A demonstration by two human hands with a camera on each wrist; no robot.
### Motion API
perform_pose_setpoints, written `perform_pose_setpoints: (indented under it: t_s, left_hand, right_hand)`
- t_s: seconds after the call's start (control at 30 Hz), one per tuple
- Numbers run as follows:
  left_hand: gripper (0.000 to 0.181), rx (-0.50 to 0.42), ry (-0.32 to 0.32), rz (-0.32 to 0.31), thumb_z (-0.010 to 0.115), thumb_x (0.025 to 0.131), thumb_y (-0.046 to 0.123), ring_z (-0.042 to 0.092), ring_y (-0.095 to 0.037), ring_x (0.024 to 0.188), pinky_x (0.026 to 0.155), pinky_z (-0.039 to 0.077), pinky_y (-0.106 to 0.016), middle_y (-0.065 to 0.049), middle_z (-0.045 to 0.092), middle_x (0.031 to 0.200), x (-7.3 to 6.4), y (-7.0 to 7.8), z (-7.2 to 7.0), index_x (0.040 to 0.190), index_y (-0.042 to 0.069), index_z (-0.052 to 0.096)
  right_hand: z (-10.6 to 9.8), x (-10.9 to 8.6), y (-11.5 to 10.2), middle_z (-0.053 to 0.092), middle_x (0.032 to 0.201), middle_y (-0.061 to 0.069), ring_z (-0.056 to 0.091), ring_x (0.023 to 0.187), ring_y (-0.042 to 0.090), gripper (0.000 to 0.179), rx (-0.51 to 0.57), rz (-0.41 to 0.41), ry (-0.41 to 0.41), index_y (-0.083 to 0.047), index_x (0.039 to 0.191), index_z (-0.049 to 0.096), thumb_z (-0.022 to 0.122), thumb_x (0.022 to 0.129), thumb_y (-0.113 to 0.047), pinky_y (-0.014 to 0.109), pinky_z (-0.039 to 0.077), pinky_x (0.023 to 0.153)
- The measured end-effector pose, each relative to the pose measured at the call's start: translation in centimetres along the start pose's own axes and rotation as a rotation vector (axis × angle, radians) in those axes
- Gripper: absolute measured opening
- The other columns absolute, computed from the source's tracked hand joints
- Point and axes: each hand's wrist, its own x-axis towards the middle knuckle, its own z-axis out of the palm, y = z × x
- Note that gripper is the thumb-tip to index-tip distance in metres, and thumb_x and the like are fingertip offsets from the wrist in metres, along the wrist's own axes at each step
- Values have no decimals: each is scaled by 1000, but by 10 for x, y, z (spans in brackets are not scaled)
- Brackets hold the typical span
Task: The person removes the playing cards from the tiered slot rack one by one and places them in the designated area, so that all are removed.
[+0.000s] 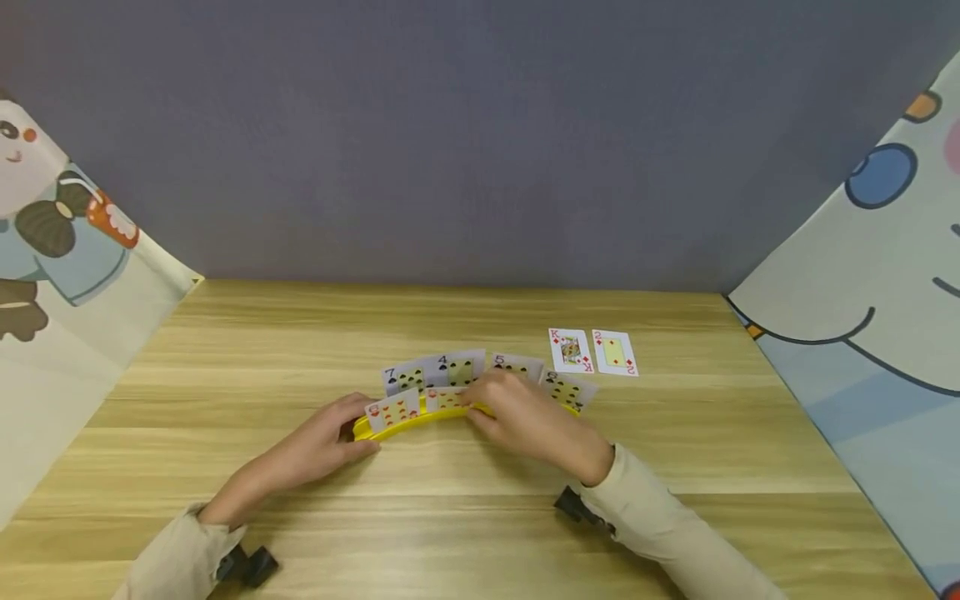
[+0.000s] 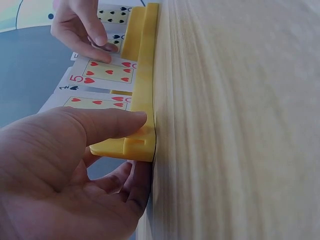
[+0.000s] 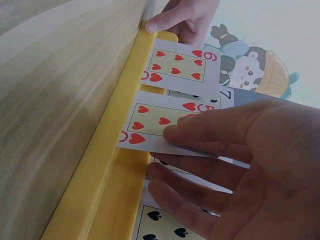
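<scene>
A curved yellow card holder (image 1: 405, 428) stands on the table. My left hand (image 1: 318, 446) grips its left end, with the thumb (image 2: 117, 122) on the front and fingers behind. Close to that hand, the six of hearts (image 3: 177, 65) stands in the front slot. Beside it is the five of hearts (image 3: 150, 117), its lower edge at the slot. My right hand (image 1: 528, 421) pinches this card by its upper part, thumb in front and fingers behind. Behind stand the seven of spades (image 1: 405, 378), four of spades (image 1: 457, 367) and five of spades (image 1: 517, 364), the last partly hidden.
Another spade card (image 1: 570, 390), its number unclear, stands at the holder's right end. The king of diamonds (image 1: 572, 351) and two of diamonds (image 1: 615, 352) lie face up at the back right. A grey panel (image 1: 465, 150) rises behind the wooden table (image 1: 420, 533).
</scene>
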Motion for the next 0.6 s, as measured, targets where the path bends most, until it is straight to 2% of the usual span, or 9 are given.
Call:
perform_pose_setpoints:
  t_s: [0.4, 0.6]
  left_hand:
    - [44, 8, -1, -23, 73, 91, 17, 57, -21, 113, 96, 46, -40, -4, 60, 126, 1, 0, -1, 132, 9, 62]
    - [43, 0, -6, -20, 73, 91, 15, 57, -21, 111, 94, 47, -36, -4, 60, 124, 0, 1, -1, 132, 9, 62]
  right_hand:
    - [1, 0, 1, 74, 109, 2, 68, 101, 17, 19, -15, -22, 25, -9, 109, 77, 70, 92, -7, 33, 54, 89]
    - [-2, 1, -3, 74, 108, 3, 68, 100, 16, 18, -17, -28, 5, -8, 109, 76, 69, 93, -8, 33, 54, 89]
